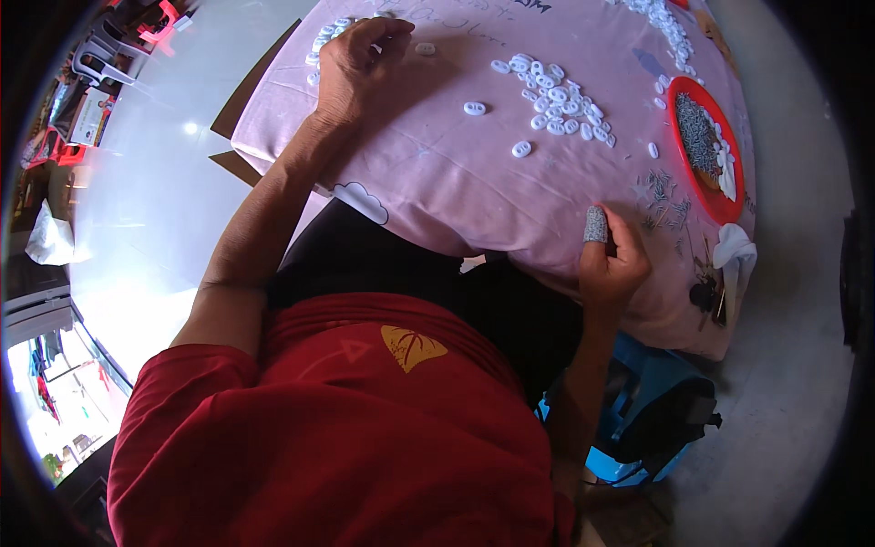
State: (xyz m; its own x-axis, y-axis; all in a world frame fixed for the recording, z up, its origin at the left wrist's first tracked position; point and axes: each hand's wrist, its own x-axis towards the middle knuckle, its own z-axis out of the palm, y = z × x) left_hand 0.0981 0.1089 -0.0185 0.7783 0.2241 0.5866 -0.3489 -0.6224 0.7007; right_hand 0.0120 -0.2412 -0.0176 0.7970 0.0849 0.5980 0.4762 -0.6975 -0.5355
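Note:
My left hand (pixel 360 68) reaches over the far left of the pink cloth, beside a heap of small white oval plastic pieces (pixel 326 38). Its fingers are bent together, and whatever may be between them is hidden. One white oval piece (pixel 426 49) lies just right of those fingertips. My right hand (pixel 617 260) hovers at the near right edge of the cloth with curled fingers; a grey wrap (pixel 595 225) covers one digit. What that hand holds, if anything, cannot be made out. Loose grey screws (pixel 668 202) lie a little beyond it.
More white oval pieces (pixel 558 97) spread across the middle of the pink cloth (pixel 437 182), with another heap (pixel 670 32) far right. A red bowl (pixel 675 118) holds many screws and something white. Near the right edge are a white cloth (pixel 735 248) and dark tools (pixel 705 294).

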